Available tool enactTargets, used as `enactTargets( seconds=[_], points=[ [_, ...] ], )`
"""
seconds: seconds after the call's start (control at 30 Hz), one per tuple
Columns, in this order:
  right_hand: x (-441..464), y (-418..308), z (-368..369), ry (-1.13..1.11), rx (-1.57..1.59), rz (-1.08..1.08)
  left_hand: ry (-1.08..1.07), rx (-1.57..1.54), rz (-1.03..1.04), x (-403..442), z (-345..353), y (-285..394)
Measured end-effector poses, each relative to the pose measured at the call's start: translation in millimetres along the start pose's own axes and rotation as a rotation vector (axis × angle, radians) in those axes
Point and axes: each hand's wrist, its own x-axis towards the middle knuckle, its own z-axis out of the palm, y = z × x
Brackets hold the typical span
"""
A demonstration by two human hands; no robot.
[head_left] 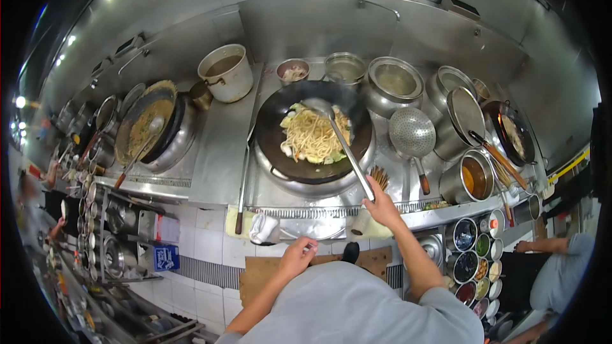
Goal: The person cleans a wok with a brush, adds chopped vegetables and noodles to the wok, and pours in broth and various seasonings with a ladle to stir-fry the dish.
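My right hand (pixel 382 207) is wrapped round the handle of a long metal ladle (pixel 347 146). The ladle's bowl rests on noodles (pixel 315 135) mixed with pale green vegetables. They lie in a large dark wok (pixel 271 111) on the steel stove. My left hand (pixel 298 257) hangs in front of my body with its fingers curled, below a folded white cloth (pixel 262 228) at the stove's front edge; whether it holds anything is hidden. Left of the wok lies a long-handled tool (pixel 243 185).
Behind the wok stand a tall pot (pixel 226 75) and lidded pots (pixel 395 79). A perforated strainer (pixel 412 132) lies to the right, near a pot of orange liquid (pixel 468 178). Another wok (pixel 146 124) is at left. Other people stand at both sides, one with a bare forearm (pixel 542 246).
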Motion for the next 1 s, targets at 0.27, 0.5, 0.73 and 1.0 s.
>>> enactTargets(
  seconds=[0.27,0.5,0.73,1.0],
  points=[
    [53.2,114.9,-53.5,0.146,0.75,0.873,0.117,0.054,-0.083,16.6,12.2,20.3],
    [150.1,249.9,-77.4,0.278,1.243,1.009,0.33,0.049,-0.204,-1.5,31.2,8.5],
    [185.9,359.8,-65.9,0.187,1.732,1.029,0.349,0.103,-0.377,-15.9,58.4,31.9],
    [126.9,365.9,-40.2,0.279,-0.026,0.812,0.296,0.242,-0.363,-19.9,61.9,53.5]
  ],
)
